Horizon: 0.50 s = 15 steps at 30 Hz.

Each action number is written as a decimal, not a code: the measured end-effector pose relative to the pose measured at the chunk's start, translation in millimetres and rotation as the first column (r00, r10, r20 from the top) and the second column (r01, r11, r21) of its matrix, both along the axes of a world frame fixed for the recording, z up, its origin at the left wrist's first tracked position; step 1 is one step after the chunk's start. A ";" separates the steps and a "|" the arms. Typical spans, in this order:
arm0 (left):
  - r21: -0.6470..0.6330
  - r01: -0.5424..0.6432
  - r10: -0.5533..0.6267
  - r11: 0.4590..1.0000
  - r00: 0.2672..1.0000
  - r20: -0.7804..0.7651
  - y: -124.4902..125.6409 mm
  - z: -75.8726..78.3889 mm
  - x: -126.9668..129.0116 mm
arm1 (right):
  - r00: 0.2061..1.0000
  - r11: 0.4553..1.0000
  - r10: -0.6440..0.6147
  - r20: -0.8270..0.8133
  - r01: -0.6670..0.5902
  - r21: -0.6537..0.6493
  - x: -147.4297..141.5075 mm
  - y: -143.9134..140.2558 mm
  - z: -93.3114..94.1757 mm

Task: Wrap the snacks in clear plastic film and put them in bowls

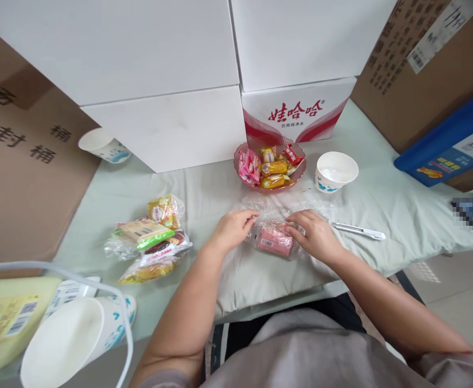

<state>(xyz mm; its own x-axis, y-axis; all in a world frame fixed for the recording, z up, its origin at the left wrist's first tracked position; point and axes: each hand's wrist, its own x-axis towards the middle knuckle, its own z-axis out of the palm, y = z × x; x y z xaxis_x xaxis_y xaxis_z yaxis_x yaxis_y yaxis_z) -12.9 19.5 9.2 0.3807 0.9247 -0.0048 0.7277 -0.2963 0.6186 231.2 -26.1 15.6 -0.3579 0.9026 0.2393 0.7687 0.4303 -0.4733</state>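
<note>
A pink snack packet with a barcode lies on the cloth between my hands, inside or under crinkled clear plastic wrapping. My left hand pinches the wrapping left of the packet, thumb and fingertips close together. On the other side, my right hand has its fingers curled over the wrapping at the packet's upper right edge. Just right of that hand rests a white utility knife. Behind the packet stands a pink glass bowl holding several wrapped snacks in yellow, pink and red.
Several packaged snacks are heaped at left. A paper bowl with something clear inside stands at right. White boxes line the back. Paper cups and a hose occupy the lower left; a blue jug stands far right.
</note>
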 end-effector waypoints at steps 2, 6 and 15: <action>-0.075 0.032 -0.028 0.997 0.998 0.052 -0.3 2.4 -2.3 | 0.997 0.998 0.053 0.055 -0.051 -0.039 -7.4 4.2 -3.5; -0.251 0.212 -0.172 0.944 0.970 0.173 1.4 8.3 -9.6 | 0.979 0.986 0.146 0.141 -0.133 -0.099 -19.8 0.8 -6.6; -0.251 0.163 -0.128 0.954 0.981 0.148 4.3 1.2 -13.3 | 0.948 0.962 0.271 0.163 -0.266 -0.057 -17.3 -30.2 8.5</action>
<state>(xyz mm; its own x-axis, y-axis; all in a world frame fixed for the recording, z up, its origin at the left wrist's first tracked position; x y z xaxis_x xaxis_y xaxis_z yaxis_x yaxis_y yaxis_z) -26.3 23.8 10.4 0.5245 0.8321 -0.1805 0.5977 -0.2088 0.7741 213.9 -56.3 24.0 -0.6205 0.7740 0.1259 0.6965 0.6177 -0.3651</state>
